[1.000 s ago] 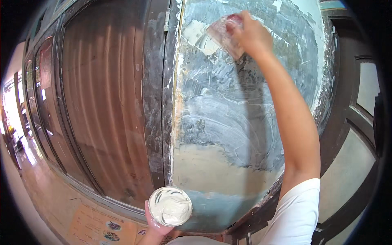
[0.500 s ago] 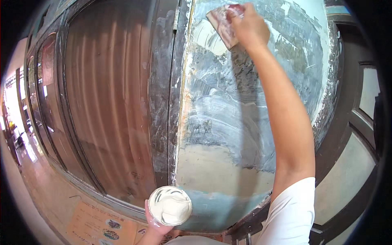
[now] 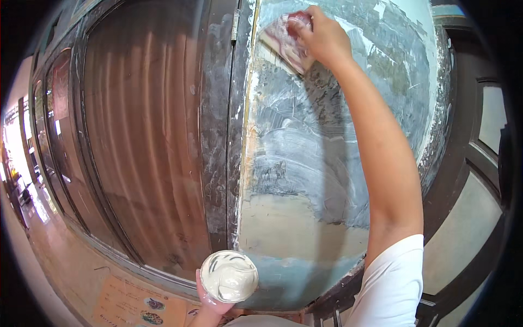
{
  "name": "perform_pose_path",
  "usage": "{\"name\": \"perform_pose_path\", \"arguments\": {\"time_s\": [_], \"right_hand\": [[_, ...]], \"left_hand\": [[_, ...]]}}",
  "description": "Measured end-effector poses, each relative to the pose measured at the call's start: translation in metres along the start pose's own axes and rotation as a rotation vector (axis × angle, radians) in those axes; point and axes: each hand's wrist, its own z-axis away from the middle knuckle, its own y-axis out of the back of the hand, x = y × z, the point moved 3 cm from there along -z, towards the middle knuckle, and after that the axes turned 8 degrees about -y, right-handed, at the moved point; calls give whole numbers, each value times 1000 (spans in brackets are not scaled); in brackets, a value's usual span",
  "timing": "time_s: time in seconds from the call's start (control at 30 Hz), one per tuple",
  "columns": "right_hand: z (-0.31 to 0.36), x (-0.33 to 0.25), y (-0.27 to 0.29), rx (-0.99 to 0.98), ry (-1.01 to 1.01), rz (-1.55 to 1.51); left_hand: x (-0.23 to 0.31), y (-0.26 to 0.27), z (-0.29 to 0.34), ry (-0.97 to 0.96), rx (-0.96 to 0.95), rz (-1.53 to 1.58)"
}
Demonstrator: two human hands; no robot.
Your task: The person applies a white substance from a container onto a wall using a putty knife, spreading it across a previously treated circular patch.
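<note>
- Your right hand (image 3: 328, 42) has swung a little left on the wall panel (image 3: 294, 125) over the last half second, carrying the wide putty scraper (image 3: 284, 42) with it.
- The scraper now slants across the panel's upper left part, mostly hiding the cream patch (image 3: 272, 56) that lay bare beside its blade; only a thin strip shows along the lower left edge.
- For the work in hand, that reads as a spreading stroke drawn over the filler, toward the panel's left border.
- Your right thumb and fingers are pinching the scraper's reddish grip; how hard the blade presses on the panel is difficult to judge from this angle.
- Your left hand (image 3: 212, 301) has barely moved, cupping the round bowl (image 3: 229, 301) in front of the panel's lower left corner.
- Its fingers curl beneath the bowl, so you cannot tell their spread; cream filler (image 3: 231, 275) sits inside.
</note>
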Motion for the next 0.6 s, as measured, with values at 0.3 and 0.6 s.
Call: {"name": "perform_pose_path", "arguments": {"time_s": [0.3,0.6], "right_hand": [[-3,20,1,35,-68,32],[11,49,17,64,-233,83]], "left_hand": [[9,3,-6,7,-23,-144],[14,6,-11,40,-7,-140]]}}
